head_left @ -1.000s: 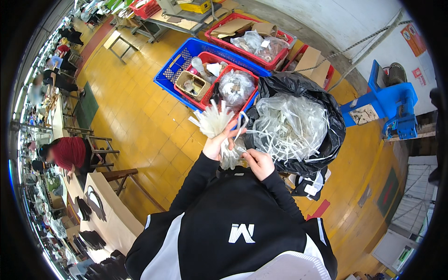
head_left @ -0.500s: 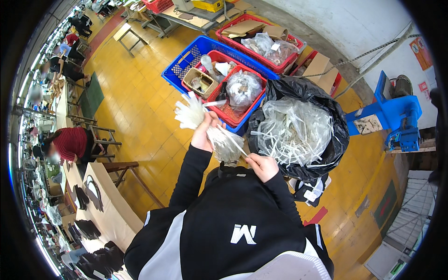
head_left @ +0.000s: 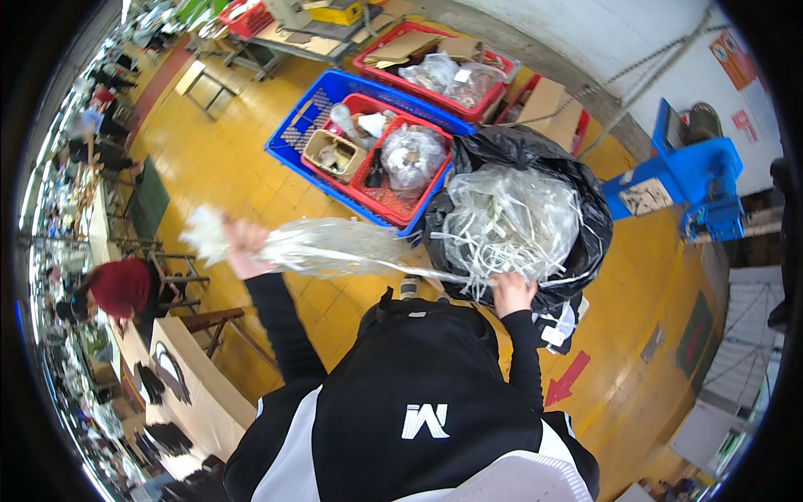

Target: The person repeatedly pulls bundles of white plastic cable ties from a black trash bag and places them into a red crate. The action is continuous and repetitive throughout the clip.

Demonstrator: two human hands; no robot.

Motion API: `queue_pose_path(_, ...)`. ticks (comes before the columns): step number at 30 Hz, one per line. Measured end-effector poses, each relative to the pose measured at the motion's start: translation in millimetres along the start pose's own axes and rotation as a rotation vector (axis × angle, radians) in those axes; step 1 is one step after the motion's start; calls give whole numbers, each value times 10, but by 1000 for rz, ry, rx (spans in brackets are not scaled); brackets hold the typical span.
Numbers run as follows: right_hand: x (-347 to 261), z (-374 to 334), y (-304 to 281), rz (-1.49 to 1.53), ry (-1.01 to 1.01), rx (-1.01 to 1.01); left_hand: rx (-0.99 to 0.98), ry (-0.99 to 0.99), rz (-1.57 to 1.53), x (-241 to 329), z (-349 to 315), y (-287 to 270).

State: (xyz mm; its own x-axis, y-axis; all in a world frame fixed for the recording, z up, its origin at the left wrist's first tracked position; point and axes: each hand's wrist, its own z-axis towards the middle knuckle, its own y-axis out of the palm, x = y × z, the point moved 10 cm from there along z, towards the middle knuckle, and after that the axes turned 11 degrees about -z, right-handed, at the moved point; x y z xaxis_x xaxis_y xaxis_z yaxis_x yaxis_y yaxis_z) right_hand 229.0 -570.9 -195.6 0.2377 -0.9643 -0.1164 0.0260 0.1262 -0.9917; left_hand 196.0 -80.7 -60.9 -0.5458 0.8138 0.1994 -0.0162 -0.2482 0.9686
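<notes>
My left hand (head_left: pixel 244 248), somewhat blurred, is closed round a bundle of white, translucent strips (head_left: pixel 335 245). One end of the bundle fans out past the fist, while the rest streams to the right. A thin white strip stretches from it towards my right hand (head_left: pixel 513 293). The fingers of that hand are closed on the strip's end, in front of the near rim of a black plastic bag (head_left: pixel 595 209). Inside the black bag lies clear plastic (head_left: pixel 502 201) with many loose white strips on it.
Behind the bundle stands a blue crate (head_left: pixel 288 138) holding red baskets and a tan box (head_left: pixel 335 157). Another red crate (head_left: pixel 493 63) with cardboard and plastic is beyond it. A blue machine (head_left: pixel 694 176) stands right. At left, a person in red (head_left: pixel 121 289) sits near a worktable (head_left: pixel 213 381).
My left hand has swung left with the bundle, which now stretches out sideways. My right hand has moved right to the black bag's edge. The view has shifted slightly.
</notes>
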Motion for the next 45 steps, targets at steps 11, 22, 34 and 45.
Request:
queue_pose_path(11, 81, 183, 372, 305, 161, -72, 568, 1688, 1008, 3718, -1601, 863)
queue_pose_path(22, 694, 774, 1223, 375, 197, -71, 457, 2052, 1140, 3422, -2232, 2277)
queue_pose_path(34, 1521, 685, 2301, -252, 394, -741, -298, 305, 649, 2502, -814, 952)
queue_pose_path(45, 1153, 1000, 1813, 306, 318, -160, 31, 316, 502, 1546, -518, 404)
